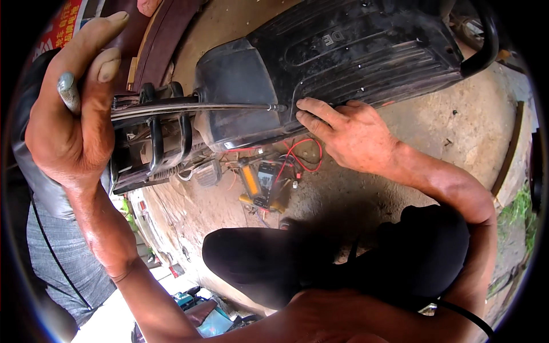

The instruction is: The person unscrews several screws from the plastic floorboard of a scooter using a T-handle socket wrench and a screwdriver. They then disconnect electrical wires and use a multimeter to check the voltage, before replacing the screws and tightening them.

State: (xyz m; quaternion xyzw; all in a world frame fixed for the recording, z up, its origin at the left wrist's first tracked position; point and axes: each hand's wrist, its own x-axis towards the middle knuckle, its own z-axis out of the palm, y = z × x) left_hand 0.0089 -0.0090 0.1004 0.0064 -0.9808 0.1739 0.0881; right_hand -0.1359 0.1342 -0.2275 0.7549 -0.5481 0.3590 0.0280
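My left hand (74, 123) is closed on a T-handle wrench with a long metal shaft (200, 107). A rounded silver handle end (68, 92) sticks out between its fingers. The shaft runs rightward, and its tip meets the black plastic panel (240, 80) of a vehicle, at a seam by a ribbed footboard (366, 63). Beside that tip, the stretched index and middle fingers of my right hand (357, 134) touch the panel. No object shows in the right hand; its thumb is hidden beneath.
Below the panel, a black and yellow meter-like device (266, 180) with red wires (306, 166) lies on the concrete floor. A pedal (207, 173) and black metal tubes (154, 143) stand left of it. Someone in grey trousers (63, 251) is close on my left.
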